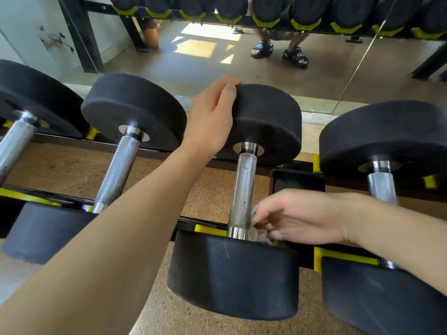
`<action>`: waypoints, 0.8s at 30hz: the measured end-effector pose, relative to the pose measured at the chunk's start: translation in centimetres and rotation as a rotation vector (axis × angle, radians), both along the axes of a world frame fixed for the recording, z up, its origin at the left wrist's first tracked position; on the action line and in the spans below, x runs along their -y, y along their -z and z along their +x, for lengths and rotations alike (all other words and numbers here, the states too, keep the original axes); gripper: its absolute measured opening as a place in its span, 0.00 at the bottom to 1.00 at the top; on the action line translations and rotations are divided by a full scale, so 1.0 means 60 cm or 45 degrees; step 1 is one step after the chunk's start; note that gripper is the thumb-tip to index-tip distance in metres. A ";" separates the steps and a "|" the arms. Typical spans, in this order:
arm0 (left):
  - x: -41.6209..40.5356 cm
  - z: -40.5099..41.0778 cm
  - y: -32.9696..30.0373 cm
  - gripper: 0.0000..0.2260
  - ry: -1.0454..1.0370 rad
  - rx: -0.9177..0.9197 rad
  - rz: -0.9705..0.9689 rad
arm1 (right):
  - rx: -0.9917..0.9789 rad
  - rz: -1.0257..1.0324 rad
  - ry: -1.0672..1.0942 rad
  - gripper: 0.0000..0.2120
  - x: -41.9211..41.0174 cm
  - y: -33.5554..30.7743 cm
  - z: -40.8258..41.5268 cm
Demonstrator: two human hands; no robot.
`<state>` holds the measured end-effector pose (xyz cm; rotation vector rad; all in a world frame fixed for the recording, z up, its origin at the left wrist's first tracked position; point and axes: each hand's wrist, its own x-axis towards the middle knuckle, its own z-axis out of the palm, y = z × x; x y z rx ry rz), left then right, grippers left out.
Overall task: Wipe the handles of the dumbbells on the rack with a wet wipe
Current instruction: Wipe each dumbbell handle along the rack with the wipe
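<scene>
Several black dumbbells lie side by side on a black rack (298, 181) with yellow cradles. The middle dumbbell (266, 122) has a knurled steel handle (242, 189). My left hand (212, 117) grips the top left edge of its far weight head. My right hand (300, 217) pinches a crumpled pale wet wipe (257, 228) against the right side of the handle's lower end, just above the near weight head (232, 276). Much of the wipe is hidden by my fingers.
Neighbouring dumbbells lie close at left (130, 110) and right (384, 136). A wall mirror (290, 76) behind the rack reflects the dumbbells and two feet in black sandals. Brown speckled floor (77, 170) shows between the rack rails.
</scene>
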<state>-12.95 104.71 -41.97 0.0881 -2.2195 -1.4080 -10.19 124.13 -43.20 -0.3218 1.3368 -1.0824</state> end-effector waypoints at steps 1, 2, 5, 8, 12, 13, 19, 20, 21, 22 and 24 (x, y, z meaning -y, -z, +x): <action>0.000 0.000 0.000 0.18 0.000 0.001 0.002 | -0.036 0.011 -0.025 0.16 0.000 -0.001 -0.003; -0.001 0.001 0.000 0.18 0.000 -0.001 0.004 | -0.096 0.029 -0.058 0.13 0.000 -0.005 -0.005; -0.001 0.002 0.000 0.17 0.003 -0.004 0.007 | -0.344 0.056 -0.057 0.10 -0.004 -0.013 -0.009; -0.001 0.000 0.000 0.17 0.000 -0.012 0.008 | -0.582 -0.088 0.122 0.01 -0.002 -0.030 -0.010; 0.002 -0.001 0.000 0.17 0.009 -0.020 -0.002 | -1.408 -0.151 0.244 0.17 0.015 -0.036 -0.007; 0.002 -0.001 0.000 0.17 0.007 -0.020 -0.004 | -1.483 -0.127 0.231 0.19 0.020 -0.032 -0.001; 0.001 -0.001 0.000 0.17 0.009 -0.007 -0.003 | -1.879 -0.104 -0.057 0.08 0.029 -0.013 0.018; 0.002 -0.001 -0.001 0.17 0.007 -0.008 0.003 | -1.800 -0.109 -0.130 0.06 0.026 -0.015 0.019; 0.002 -0.002 0.000 0.17 0.002 -0.007 0.008 | -1.659 -0.115 -0.211 0.05 0.021 -0.016 0.019; 0.002 -0.002 0.001 0.17 -0.002 -0.006 0.012 | -1.496 -0.107 -0.289 0.04 0.015 -0.021 0.020; 0.002 -0.003 0.001 0.16 -0.005 -0.007 0.011 | -1.398 -0.118 -0.254 0.05 0.006 -0.029 0.018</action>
